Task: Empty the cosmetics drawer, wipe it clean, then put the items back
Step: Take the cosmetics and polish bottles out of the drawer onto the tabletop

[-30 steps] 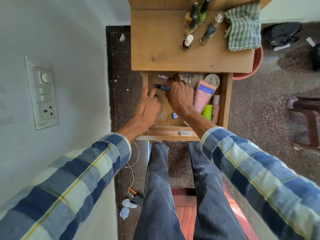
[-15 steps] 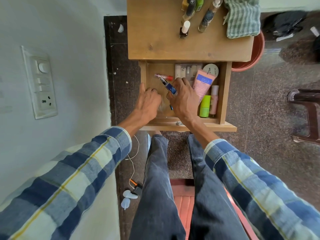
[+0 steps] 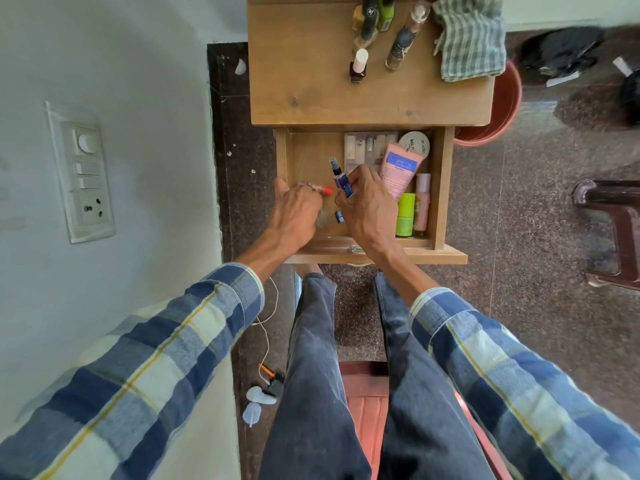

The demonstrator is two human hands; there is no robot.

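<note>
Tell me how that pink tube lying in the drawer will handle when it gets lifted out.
The pink tube looks like soft plastic, so it will probably give under a squeeze rather than stay stiff. Its flat crimped end and wide body suggest it won't roll. It leans on the round tin and may shift it when pulled.

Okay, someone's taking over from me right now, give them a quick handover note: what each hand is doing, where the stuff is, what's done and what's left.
Left hand: fingers pinch a red-capped tube over the drawer.
Right hand: holds a small blue spray bottle, lifted inside the drawer.
Already out on the tabletop: several bottles, next to the checked cloth.
In the drawer: clear case, round tin, pink tube, green bottle, pale pink bottle, small blue cap.
Left: finish emptying, wipe the drawer, put everything back.
</note>
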